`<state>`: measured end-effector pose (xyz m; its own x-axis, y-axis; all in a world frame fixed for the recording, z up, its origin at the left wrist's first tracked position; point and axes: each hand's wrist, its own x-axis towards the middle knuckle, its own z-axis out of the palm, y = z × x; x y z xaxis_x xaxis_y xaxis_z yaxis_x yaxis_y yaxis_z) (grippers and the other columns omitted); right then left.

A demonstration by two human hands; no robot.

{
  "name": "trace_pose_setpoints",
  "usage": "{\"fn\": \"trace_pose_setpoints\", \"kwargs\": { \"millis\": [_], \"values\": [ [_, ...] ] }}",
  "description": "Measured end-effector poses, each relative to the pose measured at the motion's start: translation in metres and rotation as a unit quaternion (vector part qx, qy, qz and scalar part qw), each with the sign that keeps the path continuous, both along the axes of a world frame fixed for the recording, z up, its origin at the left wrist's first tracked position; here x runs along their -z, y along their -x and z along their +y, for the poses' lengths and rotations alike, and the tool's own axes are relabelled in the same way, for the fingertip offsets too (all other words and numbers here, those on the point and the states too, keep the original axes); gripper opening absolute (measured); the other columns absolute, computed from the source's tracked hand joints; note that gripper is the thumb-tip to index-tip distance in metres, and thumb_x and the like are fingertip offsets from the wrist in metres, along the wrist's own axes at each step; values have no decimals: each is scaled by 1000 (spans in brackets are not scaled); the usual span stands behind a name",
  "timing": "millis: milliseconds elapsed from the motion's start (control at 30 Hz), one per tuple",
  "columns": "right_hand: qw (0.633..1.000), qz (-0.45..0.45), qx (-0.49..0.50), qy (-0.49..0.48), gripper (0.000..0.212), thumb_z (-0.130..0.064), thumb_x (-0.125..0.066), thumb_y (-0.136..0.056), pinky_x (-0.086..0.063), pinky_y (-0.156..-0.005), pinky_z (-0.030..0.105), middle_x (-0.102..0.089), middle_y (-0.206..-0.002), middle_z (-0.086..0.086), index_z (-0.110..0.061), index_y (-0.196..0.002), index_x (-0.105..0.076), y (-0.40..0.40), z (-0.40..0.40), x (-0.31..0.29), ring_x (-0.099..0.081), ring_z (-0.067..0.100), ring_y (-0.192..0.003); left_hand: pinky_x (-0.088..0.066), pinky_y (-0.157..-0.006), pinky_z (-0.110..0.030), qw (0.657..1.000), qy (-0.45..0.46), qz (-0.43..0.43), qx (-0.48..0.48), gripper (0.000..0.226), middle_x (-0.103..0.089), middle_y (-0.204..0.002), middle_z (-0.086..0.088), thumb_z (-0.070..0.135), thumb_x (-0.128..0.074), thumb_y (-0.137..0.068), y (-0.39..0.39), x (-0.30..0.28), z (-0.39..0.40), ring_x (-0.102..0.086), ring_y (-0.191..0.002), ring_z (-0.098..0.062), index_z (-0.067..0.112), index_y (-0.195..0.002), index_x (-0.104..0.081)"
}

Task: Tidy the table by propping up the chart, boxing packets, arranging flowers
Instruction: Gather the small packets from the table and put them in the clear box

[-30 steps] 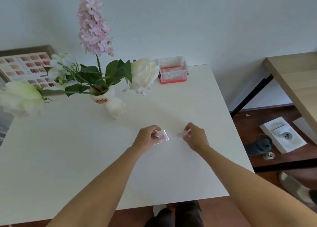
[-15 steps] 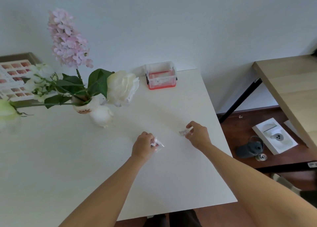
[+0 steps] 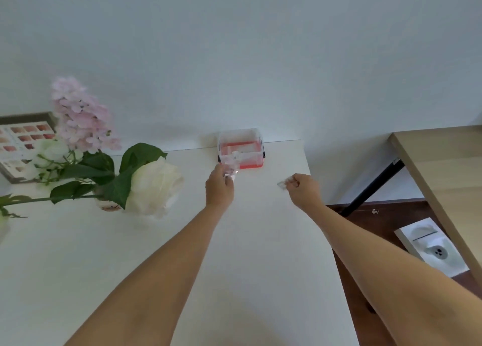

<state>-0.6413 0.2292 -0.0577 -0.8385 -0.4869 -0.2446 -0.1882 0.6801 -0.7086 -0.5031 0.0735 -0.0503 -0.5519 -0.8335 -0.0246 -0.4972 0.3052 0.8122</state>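
A clear box with a red base (image 3: 241, 148) stands at the back edge of the white table (image 3: 234, 241). My left hand (image 3: 219, 189) holds a small clear packet (image 3: 232, 172) just in front of the box's left wall. To the right, my right hand (image 3: 302, 190) pinches another small clear packet (image 3: 283, 183) above the table. At the left, a small vase (image 3: 108, 207) holds a pink flower spike (image 3: 80, 116) and white roses (image 3: 154, 186). A framed colour chart (image 3: 22, 142) leans at the far left, partly hidden by the flowers.
A wooden table (image 3: 443, 168) with a black leg stands to the right across a gap. A white carton (image 3: 433, 246) lies on the dark floor below it. The wall runs close behind the white table.
Both hands have moved away from me toward the box, each carrying its packet; the left one now reaches the box's front. The view has tilted upward.
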Motion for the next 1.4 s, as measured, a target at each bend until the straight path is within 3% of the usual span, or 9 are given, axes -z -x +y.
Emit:
{"fn": "trace_pose_setpoints", "kwargs": {
  "millis": [200, 333, 433, 600, 733, 867, 1000, 1100, 1400],
  "values": [
    [997, -25, 11, 70, 14, -11, -56, -85, -32, -48, 22, -54, -64, 4, -2, -74, -59, 45, -38, -13, -44, 20, -57, -37, -76, -13, 994, 78, 27, -72, 33, -60, -110, -16, -9, -39, -85, 66, -20, -28, -57, -96, -23, 6, -108, -57],
    [992, -39, 31, 120, 8, -15, -62, -84, -35, -48, 20, -58, -66, -5, -13, -77, -63, 65, -63, -19, -49, 9, -55, -50, -90, -30, 988, 90, 67, -105, 25, -67, -107, -10, -5, -46, -88, 96, -26, -43, -62, -103, -24, 8, -104, -60],
    [988, -52, 41, 138, 11, -19, -59, -85, -35, -50, 21, -59, -66, -7, -14, -75, -61, 73, -80, -16, -50, 9, -55, -47, -94, -44, 988, 116, 31, -98, 28, -68, -105, -7, -5, -46, -86, 109, -20, -56, -59, -103, -26, 11, -102, -61],
    [985, -55, 48, 155, 12, -22, -61, -84, -44, -70, 25, -65, -80, -5, -13, -80, -67, 78, -104, -9, -55, 12, -74, -39, -99, -46, 987, 137, -49, -74, 34, -69, -106, -3, -6, -46, -82, 116, -3, -60, -57, -107, -27, 16, -102, -64],
    [983, -59, 53, 167, 12, -24, -63, -83, -37, -61, 15, -61, -65, -11, -17, -75, -67, 76, -120, -4, -52, -4, -57, -34, -106, -45, 986, 143, -73, -49, 43, -60, -126, -5, -4, -50, -83, 111, 9, -58, -48, -122, -27, 16, -121, -56],
    [983, -71, 19, 167, 15, -24, -66, -81, -45, -77, 27, -68, -99, 6, -18, -95, -70, 70, -131, 3, -62, 24, -87, -22, -115, -49, 982, 135, -92, -94, 57, -24, -154, -11, 13, -50, -91, 100, 24, -54, -21, -143, -27, 15, -143, -28],
    [990, -46, -32, 129, 56, -23, -66, -85, -34, -103, 32, -50, -138, 7, -19, -136, -45, 58, -133, 14, -44, 26, -127, -16, -114, -55, 984, 97, -105, -106, 60, -15, -157, -12, 31, -43, -96, 89, 40, -51, -13, -145, -26, 14, -147, -16],
    [993, -25, -63, 98, 65, -25, -62, -89, -28, -111, 36, -41, -149, 6, -14, -146, -31, 53, -131, 22, -36, 27, -137, -15, -113, -57, 986, 57, -116, -103, 59, -21, -155, -11, 40, -38, -96, 88, 45, -51, -17, -144, -26, 15, -147, -19],
    [994, 49, -79, 51, 63, -34, -48, -96, -14, -117, 41, -17, -159, 8, -13, -149, -20, 42, -113, 5, -13, 23, -147, -16, -116, -54, 989, 39, -117, -81, 61, -10, -159, -6, 39, -33, -98, 64, 28, -19, -4, -147, -22, 14, -148, -9]
  ]
}}
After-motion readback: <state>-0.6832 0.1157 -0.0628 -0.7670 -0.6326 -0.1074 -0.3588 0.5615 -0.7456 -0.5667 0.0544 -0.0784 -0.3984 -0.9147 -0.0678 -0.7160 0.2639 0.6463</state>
